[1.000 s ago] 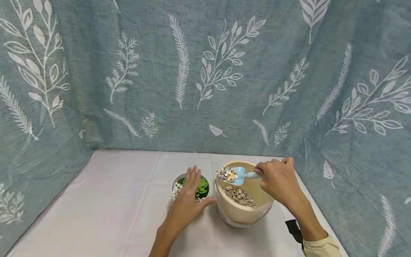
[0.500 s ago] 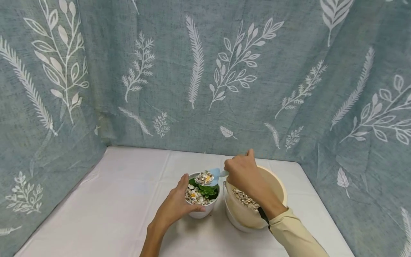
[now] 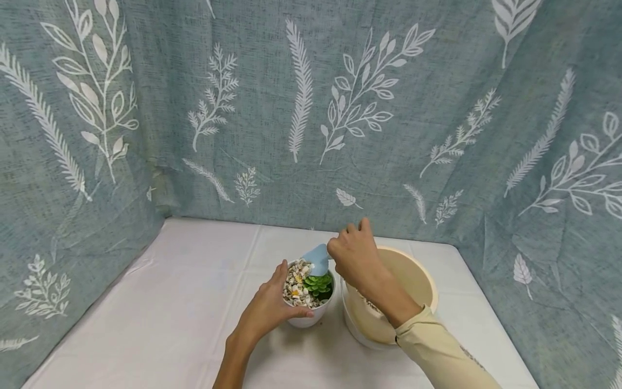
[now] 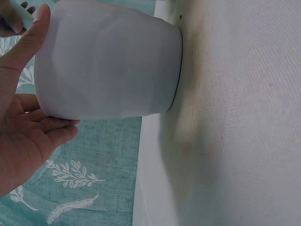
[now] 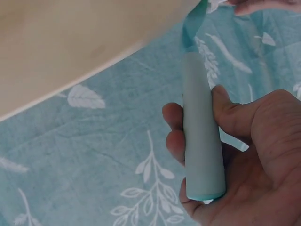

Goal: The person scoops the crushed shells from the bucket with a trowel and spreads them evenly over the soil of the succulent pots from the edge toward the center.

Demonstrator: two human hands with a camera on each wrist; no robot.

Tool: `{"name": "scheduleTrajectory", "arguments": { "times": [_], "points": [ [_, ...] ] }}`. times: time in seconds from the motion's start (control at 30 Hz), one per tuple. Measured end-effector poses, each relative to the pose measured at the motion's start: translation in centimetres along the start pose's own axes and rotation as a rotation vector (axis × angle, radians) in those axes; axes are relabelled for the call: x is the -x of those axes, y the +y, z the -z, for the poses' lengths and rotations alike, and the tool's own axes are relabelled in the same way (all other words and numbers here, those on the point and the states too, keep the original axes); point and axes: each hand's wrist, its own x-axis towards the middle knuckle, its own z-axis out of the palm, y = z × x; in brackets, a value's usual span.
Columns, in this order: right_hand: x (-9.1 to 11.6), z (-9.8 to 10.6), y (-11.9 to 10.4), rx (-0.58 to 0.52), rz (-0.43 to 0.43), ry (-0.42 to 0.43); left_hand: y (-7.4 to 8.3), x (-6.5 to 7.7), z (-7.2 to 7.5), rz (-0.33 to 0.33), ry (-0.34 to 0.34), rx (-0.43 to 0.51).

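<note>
A small white flowerpot (image 4: pixel 110 61) stands upright on the table, with a green succulent (image 3: pixel 318 284) and pale pebbles (image 3: pixel 296 284) inside. My left hand (image 3: pixel 267 308) holds it at the rim, thumb on the near side and fingers around the left side. In my right hand (image 3: pixel 355 256) is the handle (image 5: pixel 202 127) of a light blue hand trowel. The trowel's blade (image 3: pixel 318 259) tilts down over the back of the pot, its tip at the pebbles. Right beside the pot is a cream bucket (image 3: pixel 410 281), partly hidden by my right forearm; a few pebbles show inside it.
A white cloth (image 3: pixel 194 286) covers the table. Blue-green curtains (image 3: pixel 272 108) with white leaf prints hang behind it and at both sides. The bucket's rim lies under my right forearm.
The trowel, heaped with pebbles, moved left from above the bucket to the pot, then tipped. Its pebbles now lie in the pot. My left hand settled from above the pot onto its rim.
</note>
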Motion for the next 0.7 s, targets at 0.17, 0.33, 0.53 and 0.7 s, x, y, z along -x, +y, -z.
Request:
{"name": "scheduleTrajectory", "arguments": {
  "times": [0.17, 0.33, 0.53, 0.7],
  "points": [
    [0.5, -0.2, 0.0, 0.062, 0.012, 0.095, -0.2, 0.1, -0.1, 0.010, 0.001, -0.003],
    [1.2, -0.5, 0.6, 0.110, 0.021, 0.259, -0.2, -0.1, 0.0, -0.004, 0.004, -0.009],
    [3.7, -0.5, 2.7, 0.059, -0.013, 0.432, -0.3, -0.1, -0.1, -0.005, 0.007, -0.007],
    [7.6, 0.9, 5.1, -0.048, -0.252, 0.517, -0.7, 0.3, 0.1, 0.009, 0.004, -0.022]
  ]
}}
